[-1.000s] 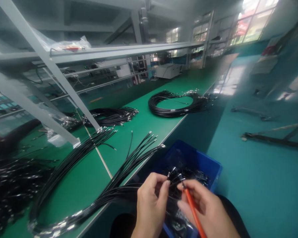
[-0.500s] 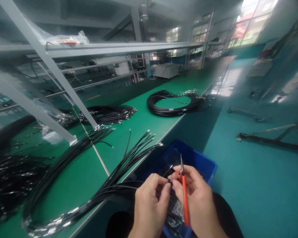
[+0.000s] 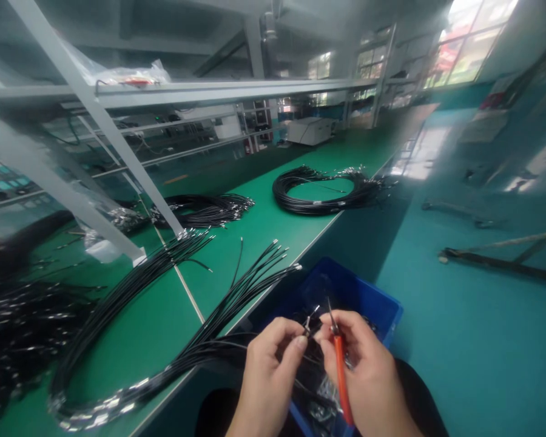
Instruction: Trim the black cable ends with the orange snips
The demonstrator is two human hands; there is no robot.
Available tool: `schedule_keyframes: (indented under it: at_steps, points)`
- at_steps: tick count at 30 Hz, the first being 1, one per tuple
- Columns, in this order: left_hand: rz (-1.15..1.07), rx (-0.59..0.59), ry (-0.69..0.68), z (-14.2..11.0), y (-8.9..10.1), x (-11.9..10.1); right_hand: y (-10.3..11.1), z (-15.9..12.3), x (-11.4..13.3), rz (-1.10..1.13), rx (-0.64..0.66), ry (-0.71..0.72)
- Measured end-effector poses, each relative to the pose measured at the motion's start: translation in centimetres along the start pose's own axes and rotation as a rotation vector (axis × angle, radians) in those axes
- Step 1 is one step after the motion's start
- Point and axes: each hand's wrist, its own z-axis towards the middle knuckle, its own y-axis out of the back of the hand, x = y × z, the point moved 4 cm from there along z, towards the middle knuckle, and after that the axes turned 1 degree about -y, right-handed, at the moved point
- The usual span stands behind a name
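My left hand (image 3: 270,367) is closed, thumb and index finger pinching the end of a black cable (image 3: 307,331) with a small metal tip. In my right hand (image 3: 366,367) lies a pair of pliers (image 3: 341,373) with orange handles, its narrow dark nose pointing up and away from me. The right thumb and index finger come close beside the cable end; whether they pinch a small part there is too fine to tell. Both hands are over a blue bin (image 3: 377,297) holding small metal parts and clear plastic bags.
A bent bundle of black cables (image 3: 118,303) with metal ends lies on the green bench (image 3: 255,212), left of my hands. Farther back are a coiled bundle (image 3: 295,203) and another cable pile (image 3: 200,209). A white shelf post (image 3: 127,164) rises from the bench.
My fingertips have drawn slightly apart, showing more of the metal tip at the cable end. The pliers have dipped a little lower with my right hand. The view has shifted slightly.
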Motion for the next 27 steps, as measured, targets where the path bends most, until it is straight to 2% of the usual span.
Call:
schedule_keyframes:
  at_steps: [2, 7, 9, 15, 18, 27]
  points:
    - [-0.122, 0.034, 0.043, 0.3, 0.6, 0.3, 0.2, 0.2, -0.3, 0.142, 0.165, -0.049]
    - [-0.386, 0.103, 0.07, 0.5, 1.6, 0.3, 0.5, -0.4, -0.8, 0.443, 0.775, -0.326]
    - [-0.458, 0.118, 0.062, 0.6, 1.6, 0.2, 0.7, -0.7, -1.0, 0.509, 0.887, -0.408]
    - [-0.535, 0.164, 0.067, 0.6, 1.6, 0.3, 0.9, -1.2, -1.1, 0.421, 0.876, -0.5]
    - [-0.52, 0.185, 0.05, 0.5, 1.6, 0.2, 0.7, -1.0, -0.6, 0.464, 0.859, -0.541]
    - [-0.375, 0.17, -0.013, 0.6, 1.7, -0.1, 0.4, -0.4, -0.6, 0.466, 0.874, -0.495]
